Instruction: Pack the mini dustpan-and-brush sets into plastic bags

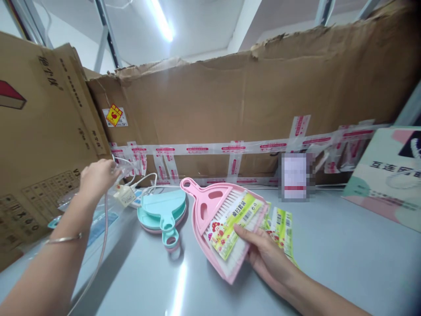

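My right hand (263, 254) grips a pink dustpan (197, 219) by its lower right edge, thumb on top. A pink hand brush (213, 204) with white bristles lies inside the dustpan, and a yellow-green printed card (233, 224) covers part of the bristles. My left hand (98, 175) is closed at the left, above the table, with clear plastic film (123, 169) at its fingertips. Between the hands, turquoise dustpans (162, 206) lie stacked, with a pink rim below. More printed cards (281, 232) lie on the table behind my right hand.
A large taped cardboard box (204, 105) walls the back of the grey table (332, 254). Another carton (36, 131) stands at the left. A white plug (124, 195) and cables lie near my left hand. A printed gift bag (384, 180) is at the right.
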Motion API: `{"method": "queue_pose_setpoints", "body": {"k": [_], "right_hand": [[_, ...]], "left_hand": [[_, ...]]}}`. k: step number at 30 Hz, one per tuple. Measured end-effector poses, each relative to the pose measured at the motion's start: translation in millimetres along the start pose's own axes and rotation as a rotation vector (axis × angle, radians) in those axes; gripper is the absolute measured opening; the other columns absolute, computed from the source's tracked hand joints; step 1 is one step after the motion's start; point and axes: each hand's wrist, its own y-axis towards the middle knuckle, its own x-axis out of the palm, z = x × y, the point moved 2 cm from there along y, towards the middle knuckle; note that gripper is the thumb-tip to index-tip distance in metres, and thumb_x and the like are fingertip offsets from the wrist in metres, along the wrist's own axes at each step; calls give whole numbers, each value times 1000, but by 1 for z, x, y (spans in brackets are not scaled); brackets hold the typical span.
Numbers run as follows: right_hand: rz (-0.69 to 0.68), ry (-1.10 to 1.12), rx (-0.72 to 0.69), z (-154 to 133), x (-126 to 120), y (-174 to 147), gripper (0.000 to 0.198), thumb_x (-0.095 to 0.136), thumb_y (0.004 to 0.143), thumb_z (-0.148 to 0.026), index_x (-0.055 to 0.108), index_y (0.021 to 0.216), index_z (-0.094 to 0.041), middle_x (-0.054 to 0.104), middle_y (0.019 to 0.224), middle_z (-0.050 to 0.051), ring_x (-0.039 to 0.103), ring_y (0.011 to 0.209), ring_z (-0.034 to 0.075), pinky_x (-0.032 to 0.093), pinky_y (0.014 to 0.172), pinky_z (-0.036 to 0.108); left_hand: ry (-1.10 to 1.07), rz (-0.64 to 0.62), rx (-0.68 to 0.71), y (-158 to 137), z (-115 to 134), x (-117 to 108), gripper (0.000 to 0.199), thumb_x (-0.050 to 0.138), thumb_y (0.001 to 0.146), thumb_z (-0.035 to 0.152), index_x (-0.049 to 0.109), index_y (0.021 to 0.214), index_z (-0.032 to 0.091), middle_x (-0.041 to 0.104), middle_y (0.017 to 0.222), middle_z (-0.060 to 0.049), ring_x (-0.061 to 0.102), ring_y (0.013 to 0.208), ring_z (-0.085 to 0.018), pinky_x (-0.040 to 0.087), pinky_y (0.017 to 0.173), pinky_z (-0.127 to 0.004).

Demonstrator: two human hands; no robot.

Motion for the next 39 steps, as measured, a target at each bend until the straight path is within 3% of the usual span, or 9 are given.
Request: {"method": "queue_pose_setpoints", "body": {"k": [2,5,8,12,16,22,30,35,39], "right_hand": [[8,-12,-11,-1,0,0,45,72,66,-25,58,108,-17,71,92,6,66,82,22,55,73,34],[20,-14,-47,-8,-2,2,43,72,65,-24,60,106,-17,71,92,5,66,83,22,56,72,34],[60,12,-88,-20,-5,5,45,72,64,-20,59,107,-18,71,92,4,67,81,22,56,69,32],[129,85,-199,-40,-8,10,48,71,65,-16,57,110,-22,71,92,0,67,80,18,57,66,27],[153,86,-250,-52,-17,12,46,70,66,-15,56,110,-23,71,92,-1,67,80,17,57,66,26],[190,55,-129,-43,-43,10,48,70,67,-16,53,112,-16,71,91,6,67,82,24,56,73,36],[218,52,9,-37,-44,9,65,71,67,-15,43,125,-16,70,94,10,66,85,25,55,77,37],[170,15,63,-33,-39,2,65,72,67,-18,44,125,-15,69,98,12,65,88,26,54,79,38],[107,-62,93,-29,-37,-4,52,71,68,-23,53,116,-14,68,99,12,64,90,27,52,82,38]], "left_hand": [[35,0,-60,16,3,-1,38,47,77,43,68,76,10,66,68,-2,64,76,-31,49,66,-44],[0,246,-141,31,24,-23,40,46,79,41,66,88,8,67,81,0,63,83,-22,47,73,-35],[-288,383,40,21,66,-45,37,39,84,35,62,98,10,65,94,3,59,91,-14,43,82,-29],[-625,-48,417,-27,132,-24,19,49,80,22,67,81,18,69,84,2,60,91,-14,35,97,-34],[-740,-375,534,-75,163,20,26,49,78,12,70,82,27,71,82,-2,59,98,-20,9,109,-43],[-753,-606,693,-99,163,32,31,51,74,9,69,91,28,70,79,-4,58,99,-24,-3,108,-48],[-439,-209,486,-108,162,38,19,45,82,19,57,68,19,59,70,-2,53,70,-16,38,84,-39],[-167,-318,481,-114,161,53,19,54,80,26,57,97,18,62,98,-7,54,89,-23,37,73,-35],[-59,-412,500,-117,160,55,9,53,80,17,62,81,20,64,77,-2,56,75,-20,33,65,-32]]}}
